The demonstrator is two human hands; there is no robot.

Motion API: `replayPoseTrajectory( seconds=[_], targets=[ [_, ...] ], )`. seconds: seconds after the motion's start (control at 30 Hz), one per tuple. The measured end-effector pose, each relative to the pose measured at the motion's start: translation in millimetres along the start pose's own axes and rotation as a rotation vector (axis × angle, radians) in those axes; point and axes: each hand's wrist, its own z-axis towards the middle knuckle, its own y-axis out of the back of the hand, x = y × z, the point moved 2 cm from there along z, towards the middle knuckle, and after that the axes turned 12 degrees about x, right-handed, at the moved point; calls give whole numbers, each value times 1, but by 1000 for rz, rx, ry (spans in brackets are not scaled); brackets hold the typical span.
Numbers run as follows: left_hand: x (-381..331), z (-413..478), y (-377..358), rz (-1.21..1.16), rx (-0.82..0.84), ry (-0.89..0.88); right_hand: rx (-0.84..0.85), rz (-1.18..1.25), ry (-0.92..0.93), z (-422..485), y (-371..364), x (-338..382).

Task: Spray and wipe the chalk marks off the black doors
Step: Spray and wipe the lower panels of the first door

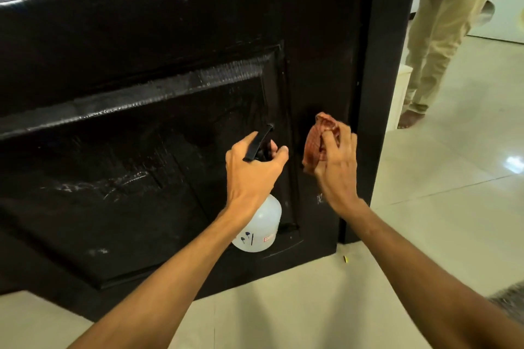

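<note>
A pale, glossy tiled floor runs under a tall black panelled wooden door that fills the left and centre of the frame, its raised mouldings shining as if wet. At the upper right a second person in beige trousers stands barefoot beyond the door's edge.

Just right of centre, the left hand is curled around the black trigger head of a white translucent plastic spray bottle, whose round body hangs below the wrist close to the door face. Beside it, the right hand clutches a bunched reddish-brown checked cloth, fingers closed over it, and holds it against the door's right-hand upright strip.

This looks like the wiping step, on the strip along the door's right edge. A faint white chalk scribble shows on that strip just below the right wrist, and whitish smears cross the lower panel at the lower left.

The next move probably calls for drawing the cloth down over the scribble with firm pressure, then turning the nozzle toward the smeared lower panel for another spray.
</note>
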Motion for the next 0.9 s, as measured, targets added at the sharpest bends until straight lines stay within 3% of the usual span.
replayPoseTrajectory(
  seconds=[0.17, 0.23, 0.37, 0.57, 0.63, 0.73, 0.77, 0.9],
  targets=[
    [18, -4, 14, 0, -61, 14, -270, 12, -30, 73, 32, 37],
    [23, -7, 22, -15, -78, 15, -219, -26, -19, 51, 3, 38],
    [39, -13, 42, -7, -124, 51, 56, -83, 114, -16, -46, 37],
    [57, -27, 74, -18, -197, 69, -208, 12, 71, 54, -22, 107],
    [61, -32, 88, -14, -213, 93, -85, -71, 94, 23, -51, 114],
    [70, -40, 112, 21, -231, 125, 185, -182, 277, -31, -82, 105],
    [72, -42, 119, 20, -238, 137, 185, -178, 331, -31, -82, 106],
    [87, -51, 140, -46, -271, 161, -100, -73, 161, 29, -52, 155]
  ],
)
